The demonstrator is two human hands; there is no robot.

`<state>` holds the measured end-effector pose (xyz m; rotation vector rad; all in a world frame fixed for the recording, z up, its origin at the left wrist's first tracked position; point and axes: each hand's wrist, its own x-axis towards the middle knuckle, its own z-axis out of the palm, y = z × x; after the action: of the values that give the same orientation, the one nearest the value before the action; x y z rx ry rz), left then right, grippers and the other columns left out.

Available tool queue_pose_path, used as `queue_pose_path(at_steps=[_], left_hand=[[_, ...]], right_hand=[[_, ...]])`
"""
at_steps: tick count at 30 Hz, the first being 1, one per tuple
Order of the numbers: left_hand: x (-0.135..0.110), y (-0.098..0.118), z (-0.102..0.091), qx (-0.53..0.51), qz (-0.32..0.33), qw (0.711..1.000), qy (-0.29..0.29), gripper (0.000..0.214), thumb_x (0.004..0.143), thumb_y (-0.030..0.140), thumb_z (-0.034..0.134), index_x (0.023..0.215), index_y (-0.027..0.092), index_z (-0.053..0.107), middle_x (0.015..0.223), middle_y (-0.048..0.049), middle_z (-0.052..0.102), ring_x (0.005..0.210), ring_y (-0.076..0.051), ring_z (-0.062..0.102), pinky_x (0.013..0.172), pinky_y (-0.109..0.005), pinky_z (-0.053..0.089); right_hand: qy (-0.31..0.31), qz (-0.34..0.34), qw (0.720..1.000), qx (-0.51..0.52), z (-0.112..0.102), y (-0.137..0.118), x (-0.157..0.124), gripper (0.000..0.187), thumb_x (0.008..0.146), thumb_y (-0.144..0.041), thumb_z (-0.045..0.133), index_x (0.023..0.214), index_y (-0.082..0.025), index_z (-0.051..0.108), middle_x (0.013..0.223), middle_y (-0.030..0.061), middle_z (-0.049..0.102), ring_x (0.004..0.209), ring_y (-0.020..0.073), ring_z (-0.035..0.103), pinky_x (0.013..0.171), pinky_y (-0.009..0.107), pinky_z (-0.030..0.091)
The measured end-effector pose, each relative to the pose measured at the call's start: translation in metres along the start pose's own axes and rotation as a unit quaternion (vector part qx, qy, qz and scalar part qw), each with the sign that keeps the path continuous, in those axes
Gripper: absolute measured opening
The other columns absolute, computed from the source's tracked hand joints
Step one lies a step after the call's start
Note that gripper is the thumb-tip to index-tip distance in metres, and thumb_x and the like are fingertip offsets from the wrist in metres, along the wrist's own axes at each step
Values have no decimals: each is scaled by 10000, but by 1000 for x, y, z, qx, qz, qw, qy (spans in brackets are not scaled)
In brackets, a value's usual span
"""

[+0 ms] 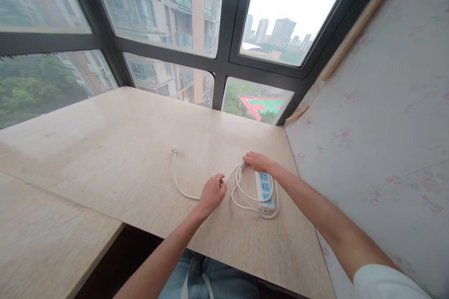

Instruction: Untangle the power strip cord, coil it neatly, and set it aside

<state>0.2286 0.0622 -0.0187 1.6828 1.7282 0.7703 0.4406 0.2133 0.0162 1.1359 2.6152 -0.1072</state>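
Observation:
A white power strip [265, 187] with blue socket faces lies on the marble-patterned counter, near the wall on the right. Its white cord [245, 206] loops around and over it. My left hand [213, 191] is closed on the cord, left of the strip. From there the free end curves away to the plug [174, 150], which rests on the counter at the far left of the cord. Over the far end of the strip, my right hand [257, 161] has its fingers closed on the top of the cord loops; its palm hides part of the strip.
The beige counter [105, 149] runs back to dark-framed windows [220, 46]. A floral-papered wall [372, 140] borders it on the right. At the front left, a counter edge [101, 259] meets a dark gap beside my legs.

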Motion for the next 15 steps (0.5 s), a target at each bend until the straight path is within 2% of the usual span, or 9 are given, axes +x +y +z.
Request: queue_pose_path(at_steps=[5, 8, 12, 15], left_hand=[[6, 2, -4, 41, -31, 999, -9, 347, 848, 224, 566, 1184, 143, 603, 1010, -96, 703, 927, -202, 660, 812, -288, 461], [12, 10, -14, 97, -51, 994, -24, 416, 864, 344, 566, 1224, 136, 593, 1013, -122, 709, 956, -245, 661, 810, -317, 460], [21, 18, -33, 203, -60, 976, -41, 503, 864, 542, 536, 1153, 143, 637, 1019, -172, 712, 984, -317, 661, 806, -380, 465], [28, 16, -46, 265, -27, 963, -50, 500, 864, 573, 527, 1080, 146, 672, 988, -177, 718, 982, -322, 661, 838, -402, 455]], right_hand=[[8, 104, 994, 27, 7, 2, -7, 237, 998, -241, 404, 1091, -126, 588, 1148, 142, 617, 1107, 206, 546, 905, 277, 386], [11, 176, 983, 47, 14, 7, -16, 279, 1004, -233, 369, 1097, -103, 598, 1141, 164, 637, 1087, 210, 579, 891, 278, 396], [5, 273, 959, 76, 25, 12, -36, 318, 989, -193, 353, 1095, -79, 630, 1136, 197, 662, 1043, 222, 635, 836, 283, 430], [3, 349, 932, 94, 34, 14, -53, 334, 953, -138, 361, 1081, -47, 656, 1077, 238, 683, 1003, 249, 672, 795, 303, 456]])
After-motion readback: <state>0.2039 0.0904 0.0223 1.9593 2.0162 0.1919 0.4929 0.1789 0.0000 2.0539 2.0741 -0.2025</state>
